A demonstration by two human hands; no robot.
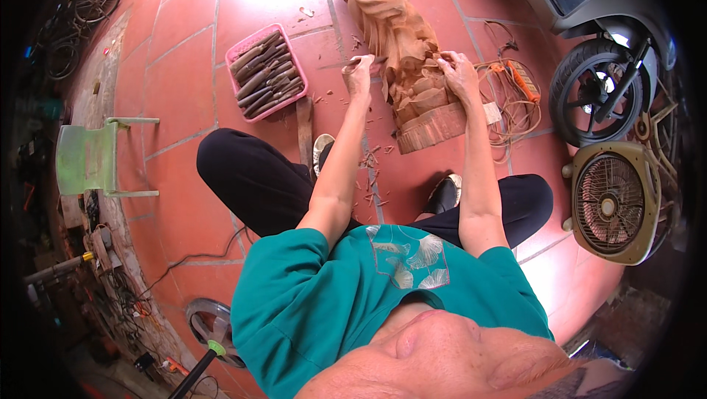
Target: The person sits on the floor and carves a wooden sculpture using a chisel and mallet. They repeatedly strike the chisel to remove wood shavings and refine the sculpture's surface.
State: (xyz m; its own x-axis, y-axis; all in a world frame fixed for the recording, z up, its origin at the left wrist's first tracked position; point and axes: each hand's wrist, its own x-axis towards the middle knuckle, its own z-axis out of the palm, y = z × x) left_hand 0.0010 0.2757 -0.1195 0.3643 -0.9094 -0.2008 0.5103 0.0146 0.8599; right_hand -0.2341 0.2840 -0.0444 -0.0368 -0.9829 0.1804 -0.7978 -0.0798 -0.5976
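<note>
A carved wooden statue point(394, 30) with flowing drapery-like folds lies on the tiled floor in front of me, its flat-cut base point(431, 128) towards me. My right hand point(459, 77) is at the statue's right edge, with bent fingers against the carved wood. My left hand point(358, 73) is closed just left of the statue; whatever its fingers hold is too small to make out. To the left of that hand, a pink plastic basket point(296, 51) holds several dark-handled tools, apparently carving chisels point(259, 78). A flat wooden piece point(304, 130) lies below the basket.
Wood chips point(373, 167) are scattered between my feet. An orange power tool point(524, 81) with a coiled cord lies right of the statue. Farther right are a motor scooter point(600, 89) and a box fan point(610, 204). A green chair point(88, 159) stands at left.
</note>
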